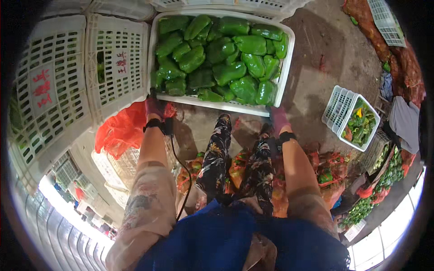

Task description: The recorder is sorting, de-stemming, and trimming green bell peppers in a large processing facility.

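In front of me is a white plastic crate (217, 105) filled with large glossy green bell peppers (221, 56). My left hand (154, 108), in a pinkish glove, grips the crate at its near left corner. At the near right corner my right hand (280, 118), gloved the same way, holds on to the crate's edge. The fingers of both hands are partly hidden by the crate. Dark bands circle both wrists, and a thin black cable (174, 151) runs from the left one toward my body.
Tall white slatted crates (68, 67) stand stacked on the left, with red netting (122, 128) beside them. A smaller white crate (337, 113) of mixed peppers is on the concrete floor at right. Net bags of peppers (238, 165) lie around my legs. Long brown sacks (407, 63) line the far right.
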`<state>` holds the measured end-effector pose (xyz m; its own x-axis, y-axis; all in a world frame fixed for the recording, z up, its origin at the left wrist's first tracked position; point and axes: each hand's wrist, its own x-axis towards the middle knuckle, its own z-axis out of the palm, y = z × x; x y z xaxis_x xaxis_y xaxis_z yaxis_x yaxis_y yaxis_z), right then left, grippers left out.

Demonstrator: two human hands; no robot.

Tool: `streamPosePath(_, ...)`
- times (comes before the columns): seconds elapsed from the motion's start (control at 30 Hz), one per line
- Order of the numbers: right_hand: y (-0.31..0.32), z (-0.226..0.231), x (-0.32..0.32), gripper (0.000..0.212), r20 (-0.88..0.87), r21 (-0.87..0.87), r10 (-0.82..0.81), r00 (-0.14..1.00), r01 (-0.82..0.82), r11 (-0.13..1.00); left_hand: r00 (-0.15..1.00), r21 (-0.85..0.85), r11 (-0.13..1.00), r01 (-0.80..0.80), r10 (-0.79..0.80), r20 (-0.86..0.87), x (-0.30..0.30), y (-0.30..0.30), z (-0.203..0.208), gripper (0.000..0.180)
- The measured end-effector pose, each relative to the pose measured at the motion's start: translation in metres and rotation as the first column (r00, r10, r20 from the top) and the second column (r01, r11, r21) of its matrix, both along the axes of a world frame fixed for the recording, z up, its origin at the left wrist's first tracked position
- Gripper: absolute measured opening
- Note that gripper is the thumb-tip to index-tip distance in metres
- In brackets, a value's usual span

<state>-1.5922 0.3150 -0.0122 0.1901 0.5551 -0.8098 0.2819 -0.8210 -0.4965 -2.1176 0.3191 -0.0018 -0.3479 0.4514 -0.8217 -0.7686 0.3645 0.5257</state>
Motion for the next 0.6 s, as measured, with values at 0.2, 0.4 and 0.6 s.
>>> streamPosePath(0.2, 0.008, 0.009, 0.003, 0.035, -0.073, 0.034, -0.022, 0.997, 0.025, 0.999, 0.631, -0.278, 0.873, 0.401, -0.483, -0.607, 0.013, -0.006, 0.000, 0.029)
streamPosePath(0.4, -0.033, -0.090, 0.134, 0.032, 0.028, 0.549, 0.322, 0.946, -0.284, 0.786, 0.589, -0.136, 0.870, 0.475, -0.428, -0.685, 0.081, 0.011, -0.038, 0.023)
streamPosePath(0.6, -0.013, -0.060, 0.050, 0.030, 0.240, 0.179, 0.399, 0.885, -0.444, 0.878, 0.742, -0.395, 0.882, 0.258, -0.443, -0.504, 0.025, -0.004, -0.010, 0.023)
